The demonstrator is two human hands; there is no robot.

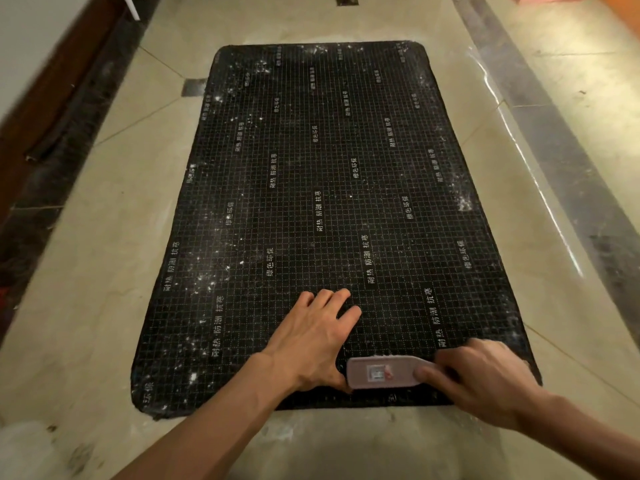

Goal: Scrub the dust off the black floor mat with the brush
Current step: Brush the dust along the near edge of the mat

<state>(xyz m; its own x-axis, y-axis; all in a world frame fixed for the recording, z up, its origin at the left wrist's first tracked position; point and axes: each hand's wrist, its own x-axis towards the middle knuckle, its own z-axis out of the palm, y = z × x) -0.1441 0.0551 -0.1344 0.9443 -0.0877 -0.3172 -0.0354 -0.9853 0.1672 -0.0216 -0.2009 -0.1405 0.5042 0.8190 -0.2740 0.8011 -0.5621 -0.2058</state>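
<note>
My left hand (313, 336) lies flat, fingers spread, pressing black mat (311, 209) at lower center; right hand (485, 382) grips pink brush (384, 373) w/ bristles on mat.

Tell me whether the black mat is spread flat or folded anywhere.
Spread flat. The mat lies open on the tiled floor with all four rounded corners showing; the left hand presses flat on it.

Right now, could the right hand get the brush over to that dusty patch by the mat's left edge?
Probably not directly: the left hand lies flat on the mat between the brush and the patch.
</note>
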